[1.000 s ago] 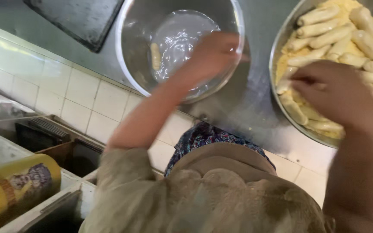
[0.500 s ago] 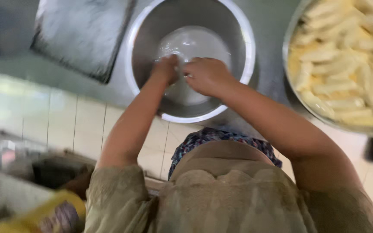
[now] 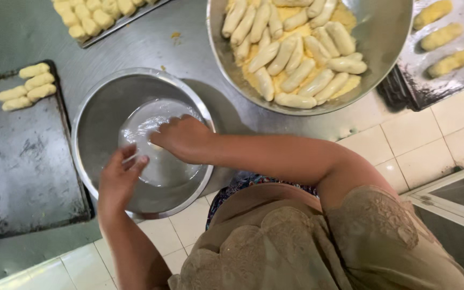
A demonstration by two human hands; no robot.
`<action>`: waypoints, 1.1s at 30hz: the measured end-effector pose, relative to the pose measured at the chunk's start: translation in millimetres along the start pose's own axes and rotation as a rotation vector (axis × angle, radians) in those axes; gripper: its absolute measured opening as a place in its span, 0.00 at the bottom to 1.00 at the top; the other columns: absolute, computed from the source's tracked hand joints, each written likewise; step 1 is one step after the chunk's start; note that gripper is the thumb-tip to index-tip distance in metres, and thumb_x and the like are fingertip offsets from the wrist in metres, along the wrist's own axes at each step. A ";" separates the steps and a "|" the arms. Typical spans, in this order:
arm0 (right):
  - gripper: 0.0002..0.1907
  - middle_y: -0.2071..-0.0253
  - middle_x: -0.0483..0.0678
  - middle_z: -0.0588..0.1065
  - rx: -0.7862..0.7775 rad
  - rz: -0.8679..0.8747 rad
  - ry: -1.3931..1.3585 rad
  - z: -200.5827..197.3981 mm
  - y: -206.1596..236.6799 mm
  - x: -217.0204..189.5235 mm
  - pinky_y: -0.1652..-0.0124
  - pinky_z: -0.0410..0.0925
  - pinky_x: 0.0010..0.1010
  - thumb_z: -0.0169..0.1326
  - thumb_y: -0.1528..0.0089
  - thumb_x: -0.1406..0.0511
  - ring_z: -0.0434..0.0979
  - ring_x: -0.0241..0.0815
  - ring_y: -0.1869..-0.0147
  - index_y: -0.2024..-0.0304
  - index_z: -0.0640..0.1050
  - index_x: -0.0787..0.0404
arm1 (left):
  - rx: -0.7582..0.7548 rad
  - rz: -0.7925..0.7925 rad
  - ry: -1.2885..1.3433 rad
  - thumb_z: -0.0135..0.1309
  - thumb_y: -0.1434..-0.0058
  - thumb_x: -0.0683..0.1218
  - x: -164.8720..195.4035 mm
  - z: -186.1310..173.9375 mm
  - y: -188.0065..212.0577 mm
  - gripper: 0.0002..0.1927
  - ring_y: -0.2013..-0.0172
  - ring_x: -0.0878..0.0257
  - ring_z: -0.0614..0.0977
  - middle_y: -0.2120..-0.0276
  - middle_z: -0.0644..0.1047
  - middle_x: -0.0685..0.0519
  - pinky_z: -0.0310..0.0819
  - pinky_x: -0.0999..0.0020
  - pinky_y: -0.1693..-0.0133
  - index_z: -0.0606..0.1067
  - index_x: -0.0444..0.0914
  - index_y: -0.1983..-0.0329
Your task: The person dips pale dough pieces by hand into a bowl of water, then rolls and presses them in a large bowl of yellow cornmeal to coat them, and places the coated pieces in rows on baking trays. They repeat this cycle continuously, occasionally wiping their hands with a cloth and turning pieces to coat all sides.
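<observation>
The round, shiny steel bowl (image 3: 95, 115) with a shallow pool of clear liquid at its bottom sits on the grey metal counter (image 3: 189, 48) straight in front of me, and both my hands are in it. My right hand (image 3: 181, 137) reaches in from three o'clock, knuckles up and fingers curled loosely down toward the liquid; I cannot tell whether they pinch anything. My left hand (image 3: 119, 180) comes up from six o'clock over the near rim, fingers half bent and slightly spread, the tips just beside my right hand at the edge of the liquid, holding nothing that I can make out. At nine o'clock from the bowl lies a dark, worn rectangular baking tray (image 3: 28, 161), with four pale, finger-shaped dough pieces (image 3: 27, 86) lined up at its far end. At about one o'clock, just beside the small bowl, stands a much larger steel bowl (image 3: 382, 37) holding many pale dough logs (image 3: 296, 53) lying in yellow crumbs. At eleven o'clock a second tray (image 3: 119, 22) carries rows of yellow-coated pieces (image 3: 98, 13), and far off at two o'clock another metal tray (image 3: 430, 67) bears three coated logs (image 3: 444, 37). The near counter edge is faced with cream tiles (image 3: 404, 145).
</observation>
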State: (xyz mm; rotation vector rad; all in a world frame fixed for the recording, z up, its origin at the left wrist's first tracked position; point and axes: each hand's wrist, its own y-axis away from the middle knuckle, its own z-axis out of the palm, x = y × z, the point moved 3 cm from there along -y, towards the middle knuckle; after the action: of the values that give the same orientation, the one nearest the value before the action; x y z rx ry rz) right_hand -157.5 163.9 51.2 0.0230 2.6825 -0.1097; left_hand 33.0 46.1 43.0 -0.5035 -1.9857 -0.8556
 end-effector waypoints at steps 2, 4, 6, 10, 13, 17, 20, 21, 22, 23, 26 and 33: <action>0.14 0.56 0.49 0.79 -0.071 0.024 -0.028 3.6 4.7 6.5 0.52 0.71 0.45 0.49 0.37 0.61 0.81 0.50 0.50 0.48 0.76 0.47 | 0.065 0.017 -0.781 0.70 0.40 0.46 -4.4 -3.2 -1.2 0.27 0.46 0.52 0.78 0.43 0.76 0.43 0.73 0.57 0.47 0.76 0.38 0.38; 0.16 0.56 0.50 0.78 0.020 -0.055 -0.036 5.4 8.5 9.9 0.50 0.71 0.46 0.48 0.37 0.62 0.80 0.52 0.49 0.48 0.77 0.50 | -0.036 -0.028 -0.120 0.63 0.40 0.45 -12.0 -1.2 -6.5 0.26 0.45 0.57 0.79 0.43 0.77 0.48 0.74 0.62 0.47 0.75 0.41 0.37; 0.19 0.54 0.52 0.77 0.269 -0.248 -0.025 5.8 14.5 9.5 0.49 0.72 0.46 0.48 0.36 0.63 0.80 0.54 0.48 0.42 0.76 0.56 | -0.024 -0.043 -0.203 0.61 0.41 0.47 -18.1 -1.1 -14.0 0.27 0.44 0.54 0.79 0.42 0.77 0.48 0.73 0.60 0.46 0.74 0.43 0.37; 0.14 0.52 0.49 0.78 -0.255 -0.240 -0.200 35.4 15.8 12.0 0.50 0.72 0.47 0.47 0.35 0.58 0.79 0.53 0.46 0.49 0.78 0.45 | 0.066 -0.020 -0.332 0.61 0.38 0.54 -20.3 2.5 -25.0 0.28 0.42 0.35 0.73 0.40 0.74 0.39 0.67 0.43 0.42 0.77 0.45 0.34; 0.18 0.50 0.50 0.78 -0.079 -0.255 -0.585 15.0 10.4 29.8 0.50 0.72 0.44 0.53 0.37 0.61 0.80 0.53 0.47 0.43 0.76 0.47 | 0.477 0.116 -1.356 0.64 0.42 0.58 10.8 17.0 -18.3 0.32 0.44 0.40 0.74 0.43 0.76 0.37 0.69 0.46 0.46 0.76 0.48 0.34; 0.32 0.49 0.57 0.80 -0.198 0.048 -1.285 -45.5 32.5 125.8 0.54 0.76 0.42 0.64 0.44 0.60 0.81 0.55 0.49 0.37 0.72 0.52 | 0.636 0.314 -0.870 0.63 0.31 0.44 99.1 66.9 -9.3 0.22 0.38 0.40 0.78 0.41 0.77 0.37 0.71 0.49 0.38 0.76 0.33 0.35; 0.32 0.42 0.57 0.77 0.192 -0.102 -0.577 -114.1 107.9 259.9 0.45 0.70 0.43 0.65 0.39 0.59 0.78 0.55 0.41 0.35 0.70 0.55 | 0.656 0.151 -0.508 0.61 0.32 0.43 175.0 152.9 -28.1 0.19 0.47 0.48 0.81 0.46 0.79 0.43 0.73 0.54 0.46 0.78 0.39 0.38; 0.31 0.43 0.57 0.78 0.173 0.023 -0.385 -127.6 132.7 299.4 0.46 0.71 0.45 0.61 0.38 0.59 0.79 0.56 0.42 0.34 0.69 0.57 | 0.588 0.241 -0.385 0.61 0.30 0.43 205.9 184.9 -37.2 0.18 0.46 0.52 0.82 0.46 0.79 0.45 0.75 0.59 0.45 0.77 0.39 0.37; 0.31 0.44 0.56 0.78 0.157 0.155 -0.195 -138.0 154.2 333.2 0.47 0.71 0.46 0.58 0.37 0.59 0.79 0.57 0.43 0.33 0.69 0.58 | 0.477 0.302 -0.286 0.62 0.32 0.44 235.5 223.8 -54.7 0.19 0.46 0.54 0.81 0.45 0.79 0.46 0.75 0.61 0.46 0.77 0.39 0.39; 0.31 0.44 0.57 0.78 0.106 0.146 -0.233 -143.4 165.7 353.6 0.49 0.71 0.46 0.60 0.40 0.57 0.79 0.57 0.45 0.36 0.71 0.57 | 0.369 0.358 -0.190 0.63 0.35 0.45 264.2 260.6 -73.9 0.19 0.46 0.55 0.81 0.44 0.79 0.48 0.75 0.63 0.47 0.78 0.39 0.41; 0.25 0.48 0.55 0.78 0.023 0.250 -0.261 -175.3 180.5 414.3 0.50 0.70 0.47 0.59 0.41 0.54 0.79 0.57 0.49 0.42 0.76 0.51 | 0.110 0.516 -0.218 0.61 0.40 0.51 341.2 374.7 -135.0 0.22 0.46 0.52 0.81 0.44 0.77 0.45 0.74 0.61 0.48 0.78 0.40 0.43; 0.34 0.49 0.56 0.77 0.782 0.688 -0.094 -324.0 189.3 628.8 0.52 0.71 0.48 0.63 0.37 0.57 0.77 0.56 0.50 0.34 0.62 0.55 | -0.146 0.522 0.209 0.61 0.37 0.54 444.2 577.3 -302.6 0.33 0.37 0.54 0.79 0.35 0.75 0.43 0.72 0.60 0.38 0.68 0.39 0.32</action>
State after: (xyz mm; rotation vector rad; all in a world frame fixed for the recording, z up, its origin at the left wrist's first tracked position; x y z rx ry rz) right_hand -857.9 377.8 49.6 1.1161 2.2200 -0.8820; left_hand -720.7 272.4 97.7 -0.9277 -1.5054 -0.6889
